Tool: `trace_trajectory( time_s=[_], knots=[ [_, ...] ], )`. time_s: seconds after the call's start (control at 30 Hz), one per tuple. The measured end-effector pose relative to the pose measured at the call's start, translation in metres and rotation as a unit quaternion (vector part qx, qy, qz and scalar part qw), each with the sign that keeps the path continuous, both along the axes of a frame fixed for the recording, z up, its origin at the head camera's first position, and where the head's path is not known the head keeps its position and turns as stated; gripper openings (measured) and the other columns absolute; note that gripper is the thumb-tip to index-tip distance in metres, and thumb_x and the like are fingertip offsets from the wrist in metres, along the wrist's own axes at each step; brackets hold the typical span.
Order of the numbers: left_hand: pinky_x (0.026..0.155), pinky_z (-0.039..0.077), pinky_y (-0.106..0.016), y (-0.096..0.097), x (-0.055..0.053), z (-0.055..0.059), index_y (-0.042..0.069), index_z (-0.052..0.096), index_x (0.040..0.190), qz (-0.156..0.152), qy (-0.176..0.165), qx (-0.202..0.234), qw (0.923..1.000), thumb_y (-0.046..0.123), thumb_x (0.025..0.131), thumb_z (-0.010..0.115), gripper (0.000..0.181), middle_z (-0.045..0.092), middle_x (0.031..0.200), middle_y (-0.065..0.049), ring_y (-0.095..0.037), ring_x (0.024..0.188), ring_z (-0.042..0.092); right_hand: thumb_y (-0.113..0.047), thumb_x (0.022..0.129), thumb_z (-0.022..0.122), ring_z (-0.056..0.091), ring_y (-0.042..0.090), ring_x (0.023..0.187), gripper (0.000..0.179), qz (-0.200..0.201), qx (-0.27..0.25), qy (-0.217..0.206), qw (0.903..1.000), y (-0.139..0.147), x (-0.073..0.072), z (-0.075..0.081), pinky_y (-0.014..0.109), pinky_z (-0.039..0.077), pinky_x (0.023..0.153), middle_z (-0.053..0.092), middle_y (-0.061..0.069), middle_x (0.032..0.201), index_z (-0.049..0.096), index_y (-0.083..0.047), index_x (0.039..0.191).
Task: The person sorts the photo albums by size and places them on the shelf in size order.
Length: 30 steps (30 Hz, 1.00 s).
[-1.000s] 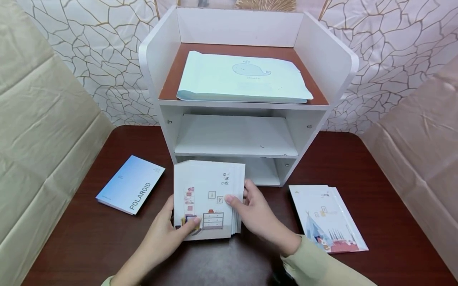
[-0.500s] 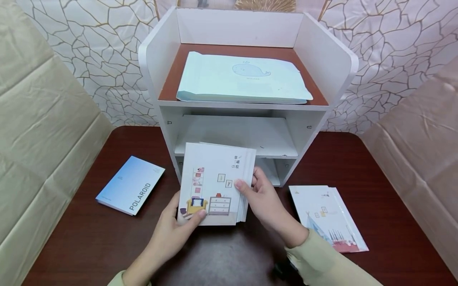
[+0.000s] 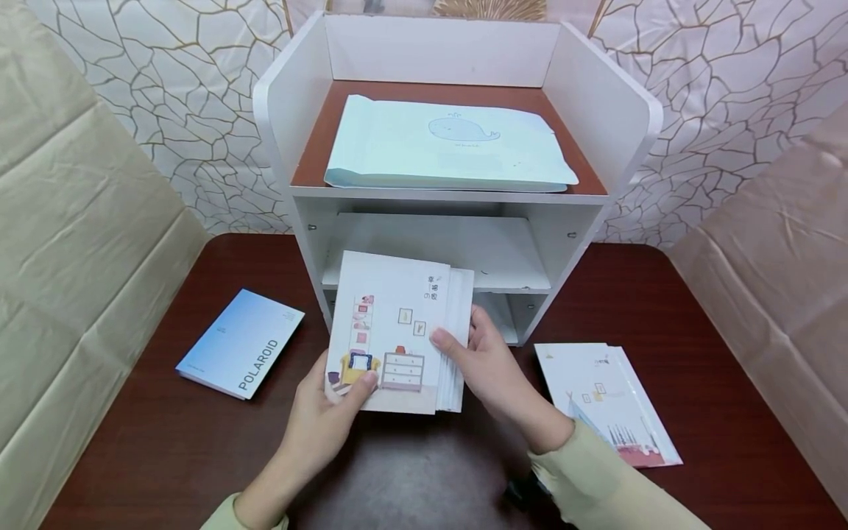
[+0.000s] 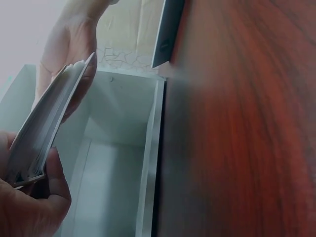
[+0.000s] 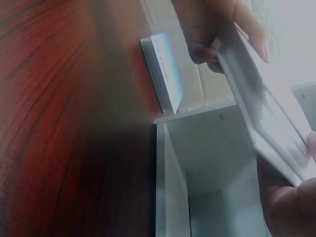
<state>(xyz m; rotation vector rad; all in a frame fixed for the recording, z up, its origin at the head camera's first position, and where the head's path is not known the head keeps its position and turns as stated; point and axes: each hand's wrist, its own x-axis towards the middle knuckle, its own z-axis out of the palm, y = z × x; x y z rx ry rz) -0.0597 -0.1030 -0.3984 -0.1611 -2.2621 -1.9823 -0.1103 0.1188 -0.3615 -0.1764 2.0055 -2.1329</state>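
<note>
I hold a white booklet (image 3: 384,320) with both of my hands, and it is lifted above the dark red-brown table (image 3: 126,449). My left hand (image 3: 316,419) grasps it between seven and eight o'clock of its cover, the thumb lying on top, near the drawn yellow armchair. My right hand (image 3: 493,372) grasps the edge between three and four o'clock; this thumb presses on the front, and inner layers stick out there past the cover. Most of my other fingers are hidden behind the booklet in the head view.

At twelve o'clock from the booklet stands a white shelf unit (image 3: 606,110), whose lower front is partly covered by it. On its top, a pale package (image 3: 457,151) with a whale drawing lies flat. At nine o'clock is a blue-white POLAROID book (image 3: 241,342). Between three and four o'clock, well apart, lies another white booklet (image 3: 606,394).
</note>
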Motion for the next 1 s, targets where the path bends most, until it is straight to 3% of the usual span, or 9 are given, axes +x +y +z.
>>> trace_trajectory(
  time_s=[0.13, 0.23, 0.4, 0.6, 0.7, 0.87, 1.0],
  knots=[
    [0.071, 0.055, -0.028, -0.001, -0.003, 0.005, 0.016, 0.053, 0.127, 0.004, 0.007, 0.003, 1.0000, 0.021, 0.091, 0.069, 0.040, 0.069, 0.103, 0.000, -0.018, 0.084, 0.067, -0.011, 0.096, 0.062, 0.068, 0.030, 0.094, 0.052, 0.014, 0.010, -0.010, 0.9998, -0.001, 0.002, -0.002, 0.043, 0.057, 0.074, 0.063, 0.018, 0.119, 0.032, -0.010, 0.138],
    [0.072, 0.054, -0.027, 0.001, -0.004, 0.015, 0.014, 0.053, 0.128, 0.015, -0.002, 0.005, 0.9999, 0.018, 0.092, 0.069, 0.039, 0.069, 0.104, -0.002, -0.018, 0.085, 0.066, -0.012, 0.094, 0.064, 0.068, 0.029, 0.094, 0.055, 0.032, 0.023, -0.009, 0.9992, -0.001, 0.004, -0.004, 0.043, 0.057, 0.073, 0.063, 0.018, 0.119, 0.031, -0.009, 0.138],
    [0.073, 0.054, -0.028, -0.001, -0.010, 0.015, 0.013, 0.053, 0.128, 0.022, -0.004, 0.010, 0.9997, 0.020, 0.092, 0.068, 0.039, 0.068, 0.105, -0.003, -0.019, 0.086, 0.065, -0.005, 0.090, 0.068, 0.067, 0.029, 0.096, 0.064, 0.073, 0.020, -0.009, 0.9971, -0.001, 0.007, -0.007, 0.043, 0.056, 0.077, 0.063, 0.021, 0.118, 0.027, -0.009, 0.138],
    [0.076, 0.054, -0.027, -0.006, -0.015, 0.016, 0.015, 0.051, 0.131, 0.022, -0.007, 0.005, 0.9997, 0.026, 0.093, 0.066, 0.042, 0.066, 0.111, -0.001, -0.018, 0.091, 0.065, 0.001, 0.086, 0.070, 0.068, 0.031, 0.085, 0.068, 0.138, 0.016, 0.007, 0.9903, 0.002, 0.010, -0.010, 0.042, 0.056, 0.077, 0.066, 0.022, 0.109, 0.025, -0.008, 0.137],
    [0.078, 0.053, -0.027, -0.007, -0.016, 0.018, 0.016, 0.049, 0.133, 0.017, -0.013, 0.006, 0.9998, 0.026, 0.094, 0.065, 0.043, 0.065, 0.114, -0.001, -0.018, 0.094, 0.065, -0.001, 0.087, 0.071, 0.068, 0.030, 0.086, 0.067, 0.133, 0.026, 0.018, 0.9907, 0.003, 0.010, -0.010, 0.039, 0.056, 0.077, 0.068, 0.021, 0.105, 0.027, -0.006, 0.137],
    [0.083, 0.052, -0.026, -0.007, -0.017, 0.022, 0.016, 0.046, 0.136, 0.001, -0.022, 0.027, 0.9994, 0.023, 0.098, 0.060, 0.042, 0.064, 0.119, -0.002, -0.018, 0.100, 0.064, 0.001, 0.087, 0.070, 0.068, 0.032, 0.089, 0.065, 0.105, 0.002, 0.012, 0.9944, 0.000, 0.009, -0.009, 0.041, 0.055, 0.080, 0.066, 0.023, 0.107, 0.027, -0.004, 0.136],
    [0.084, 0.052, -0.027, -0.008, -0.016, 0.028, 0.014, 0.042, 0.139, -0.009, -0.030, 0.059, 0.9978, 0.016, 0.099, 0.056, 0.042, 0.061, 0.123, -0.004, -0.020, 0.102, 0.063, 0.001, 0.088, 0.068, 0.068, 0.033, 0.089, 0.063, 0.091, -0.010, 0.011, 0.9957, -0.001, 0.009, -0.008, 0.043, 0.055, 0.081, 0.065, 0.023, 0.109, 0.028, -0.003, 0.136]
  ],
)
